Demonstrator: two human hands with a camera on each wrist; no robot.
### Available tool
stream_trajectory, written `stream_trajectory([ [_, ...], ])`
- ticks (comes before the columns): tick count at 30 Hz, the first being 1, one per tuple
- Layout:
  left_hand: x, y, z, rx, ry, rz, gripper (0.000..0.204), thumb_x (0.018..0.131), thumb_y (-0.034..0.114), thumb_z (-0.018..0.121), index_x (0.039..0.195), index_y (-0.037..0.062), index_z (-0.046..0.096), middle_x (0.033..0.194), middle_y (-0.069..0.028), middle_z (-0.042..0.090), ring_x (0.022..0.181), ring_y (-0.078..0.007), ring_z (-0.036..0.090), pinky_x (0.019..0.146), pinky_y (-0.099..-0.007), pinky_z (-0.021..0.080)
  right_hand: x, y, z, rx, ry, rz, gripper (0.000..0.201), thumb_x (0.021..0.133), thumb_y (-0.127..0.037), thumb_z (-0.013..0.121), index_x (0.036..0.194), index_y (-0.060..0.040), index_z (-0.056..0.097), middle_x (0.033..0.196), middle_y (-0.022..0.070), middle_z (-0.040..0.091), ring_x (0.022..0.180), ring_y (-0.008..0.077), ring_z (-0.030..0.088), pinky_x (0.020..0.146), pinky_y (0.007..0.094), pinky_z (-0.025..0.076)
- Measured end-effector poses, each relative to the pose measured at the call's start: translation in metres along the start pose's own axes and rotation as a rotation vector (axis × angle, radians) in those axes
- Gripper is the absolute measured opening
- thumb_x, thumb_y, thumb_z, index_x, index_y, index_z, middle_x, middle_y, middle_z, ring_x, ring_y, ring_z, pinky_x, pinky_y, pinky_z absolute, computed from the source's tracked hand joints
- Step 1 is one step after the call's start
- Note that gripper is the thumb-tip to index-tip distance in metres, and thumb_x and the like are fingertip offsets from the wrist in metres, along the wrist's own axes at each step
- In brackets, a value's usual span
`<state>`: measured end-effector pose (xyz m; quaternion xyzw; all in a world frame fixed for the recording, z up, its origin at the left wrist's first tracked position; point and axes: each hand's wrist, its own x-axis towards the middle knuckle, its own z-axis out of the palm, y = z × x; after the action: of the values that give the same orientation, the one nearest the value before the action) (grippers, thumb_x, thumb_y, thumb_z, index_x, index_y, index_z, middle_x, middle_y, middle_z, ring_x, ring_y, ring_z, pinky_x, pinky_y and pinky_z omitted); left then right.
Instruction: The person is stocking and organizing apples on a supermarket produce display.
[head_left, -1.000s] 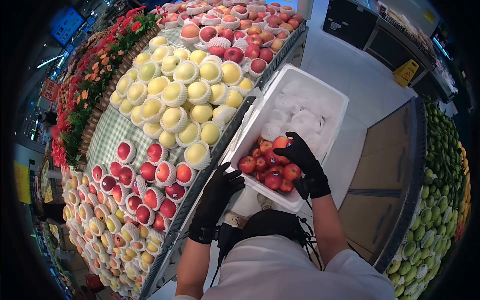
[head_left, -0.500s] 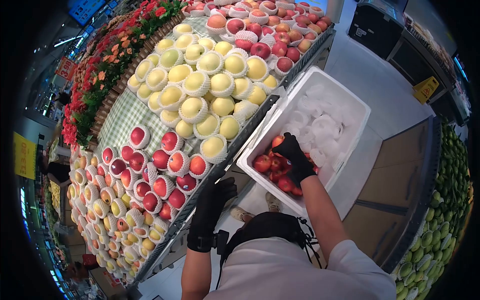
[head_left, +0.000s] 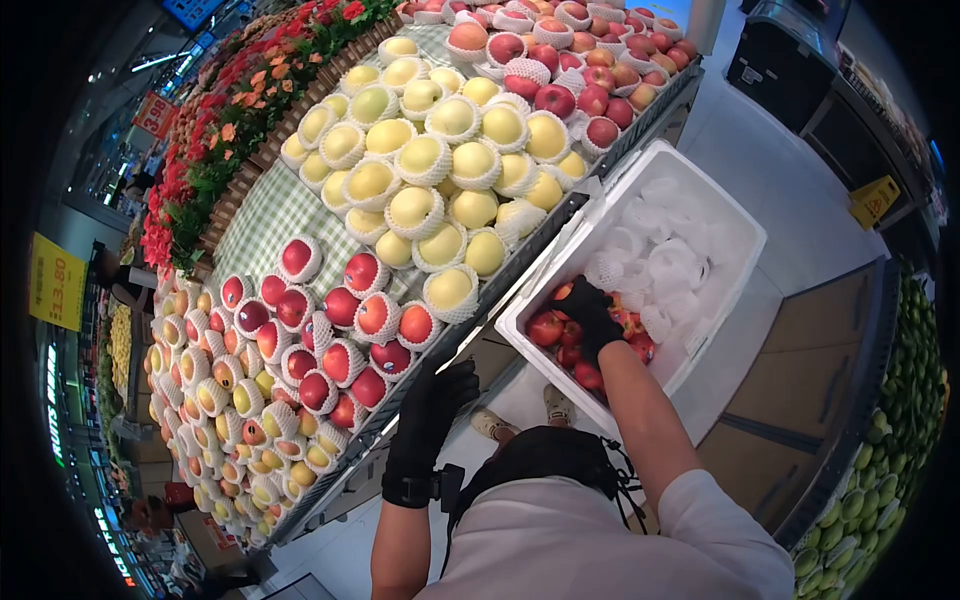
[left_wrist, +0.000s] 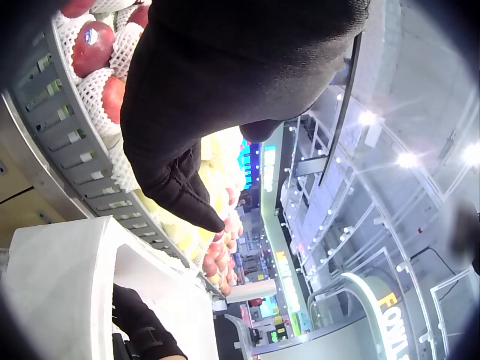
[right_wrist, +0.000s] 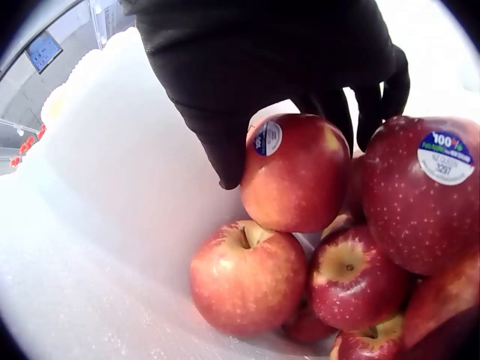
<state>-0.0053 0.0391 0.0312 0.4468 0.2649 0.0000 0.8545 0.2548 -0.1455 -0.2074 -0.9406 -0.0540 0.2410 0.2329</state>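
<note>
My black-gloved right hand point(head_left: 587, 314) reaches down into a white foam box point(head_left: 742, 225). Its thumb and fingers grip a red apple point(right_wrist: 296, 184) with a small blue-and-white sticker, lying over other apples. A yellowish-red apple point(right_wrist: 247, 281) sits right below it, and a dark red apple point(right_wrist: 424, 210) with a larger sticker is to its right. In the head view the glove hides most of the held apple. My left hand point(head_left: 428, 420), also gloved, hangs beside the display stand's edge, fingers loosely bent and holding nothing.
White foam nets point(head_left: 660, 250) fill the box's far part. Along its left runs a sloping stand with netted yellow apples point(head_left: 410, 210) and netted red apples point(head_left: 340, 305). To the right is a stand of green fruit point(head_left: 850, 510); a yellow floor sign point(head_left: 873, 200) stands farther off.
The right hand has lowered from above the apples and closed on one. The left hand has drawn back from the box's near corner. The head view has shifted, moving the scene rightward.
</note>
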Motion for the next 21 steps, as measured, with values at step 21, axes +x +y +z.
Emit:
stream_trajectory([
  [21,0.017,0.003,-0.023,-0.092,0.039,-0.019,0.047,0.102,0.039,0.046,0.129,0.0015,0.051,0.118,-0.0151,0.061,0.104,-0.0263,0.06,0.091,-0.0377,0.048,-0.021,0.102,-0.04,0.972,0.04,-0.323,0.038,0.094,-0.021,0.057,0.128,-0.0054,0.057,0.13,0.01,0.056,0.123,0.0187,0.051,0.107,0.0318,0.038],
])
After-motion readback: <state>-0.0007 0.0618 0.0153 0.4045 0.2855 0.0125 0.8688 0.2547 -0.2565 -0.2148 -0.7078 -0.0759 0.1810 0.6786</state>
